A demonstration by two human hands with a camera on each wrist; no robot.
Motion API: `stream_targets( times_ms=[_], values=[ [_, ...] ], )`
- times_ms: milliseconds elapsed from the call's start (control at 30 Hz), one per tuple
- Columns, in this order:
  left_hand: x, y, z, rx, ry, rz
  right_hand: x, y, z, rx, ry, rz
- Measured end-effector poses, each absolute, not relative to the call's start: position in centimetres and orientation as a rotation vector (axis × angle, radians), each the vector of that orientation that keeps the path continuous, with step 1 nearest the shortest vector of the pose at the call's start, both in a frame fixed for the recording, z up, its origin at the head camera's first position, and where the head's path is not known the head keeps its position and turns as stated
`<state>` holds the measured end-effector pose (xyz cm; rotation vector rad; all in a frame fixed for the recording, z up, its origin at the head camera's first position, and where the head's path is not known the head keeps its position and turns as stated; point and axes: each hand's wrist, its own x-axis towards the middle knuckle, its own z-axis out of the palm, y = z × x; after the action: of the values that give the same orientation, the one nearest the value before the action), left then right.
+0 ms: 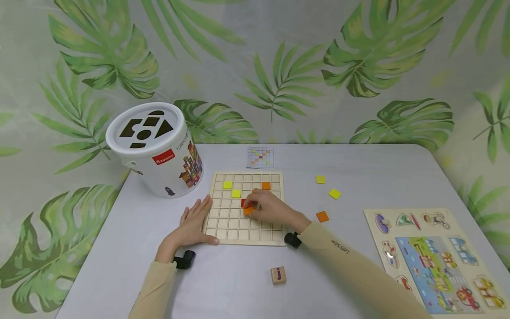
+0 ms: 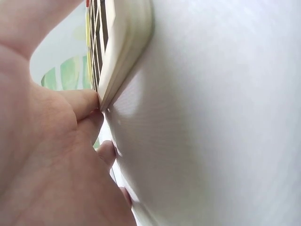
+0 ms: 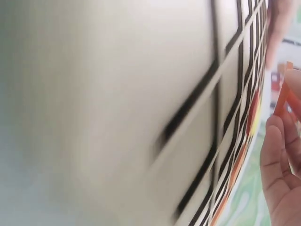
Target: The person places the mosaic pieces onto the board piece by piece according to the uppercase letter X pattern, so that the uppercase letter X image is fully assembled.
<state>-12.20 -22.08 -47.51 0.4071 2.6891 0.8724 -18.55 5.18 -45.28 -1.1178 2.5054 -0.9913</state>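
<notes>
A wooden grid board point(image 1: 223, 221) lies flat on the grey table, with two yellow tiles point(image 1: 232, 189), an orange tile point(image 1: 265, 185) and a red tile point(image 1: 242, 202) set in its cells. My right hand point(image 1: 271, 208) reaches over the board and pinches an orange tile point(image 1: 248, 211) point(image 3: 282, 96) just above the cells beside the red one. My left hand point(image 1: 193, 221) lies flat with straight fingers against the board's left edge point(image 2: 123, 52), its thumb along the front corner.
Two loose yellow tiles point(image 1: 327, 186) and an orange tile point(image 1: 322, 216) lie right of the board. A pattern card point(image 1: 260, 157) sits behind it. A white shape-sorter bucket point(image 1: 157, 148) stands at back left, a letter cube point(image 1: 278, 274) in front, a vehicle puzzle point(image 1: 434, 257) at right.
</notes>
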Motion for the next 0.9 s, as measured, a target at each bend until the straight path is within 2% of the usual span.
stream_targets(
  times_ms=[233,533,733,900],
  values=[
    [-12.4,-22.2,-47.7,0.412,2.691,0.839,-18.5,1.7,-45.3,-1.102,2.511,-0.897],
    [-12.3,-22.2,-47.5,0.399,2.679,0.857,-18.4,0.2,-45.2,-1.051,2.546,-0.772],
    [-12.3,-22.1,-47.6,0.395,2.688,0.860,-18.6,1.5,-45.1,-1.051,2.493,-0.879],
    [-12.3,-22.1,-47.7,0.380,2.689,0.861,-19.6,5.8,-44.7,-1.012,2.497,-1.075]
  ],
)
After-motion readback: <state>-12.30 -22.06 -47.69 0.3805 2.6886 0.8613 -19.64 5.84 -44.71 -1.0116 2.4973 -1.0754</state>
